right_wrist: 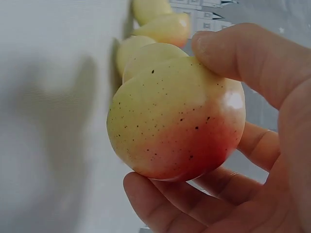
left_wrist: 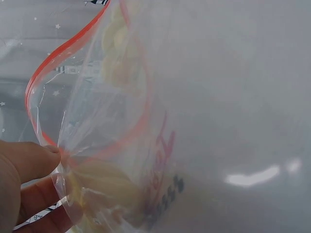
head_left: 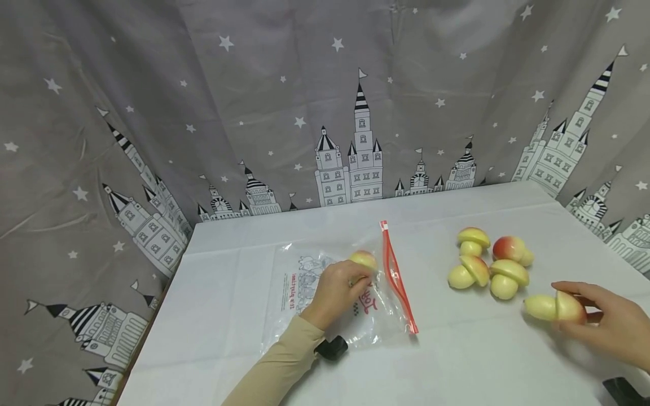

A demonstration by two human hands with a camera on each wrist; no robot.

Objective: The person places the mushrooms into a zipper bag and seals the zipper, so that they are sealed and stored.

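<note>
A clear zip bag [head_left: 388,327] with a red zip [head_left: 401,285] lies on the table, printed with red lettering and a drawing. My left hand [head_left: 332,290] pinches the plastic between thumb and fingers; in the left wrist view the red-edged mouth [left_wrist: 46,65] gapes. A yellowish toy mushroom [head_left: 363,258] shows inside the bag, close to those fingers. At the right, my right hand [head_left: 611,321] grips another toy mushroom [head_left: 540,307] by its cap, stem pointing left. Its speckled yellow cap [right_wrist: 165,111] with a red blush fills the right wrist view.
Several more toy mushrooms are grouped right of the bag, among them a yellow one [head_left: 473,235] and a redder one [head_left: 509,248]. The white-covered table [head_left: 203,304] ends at a grey curtain [head_left: 244,84] with castles and stars.
</note>
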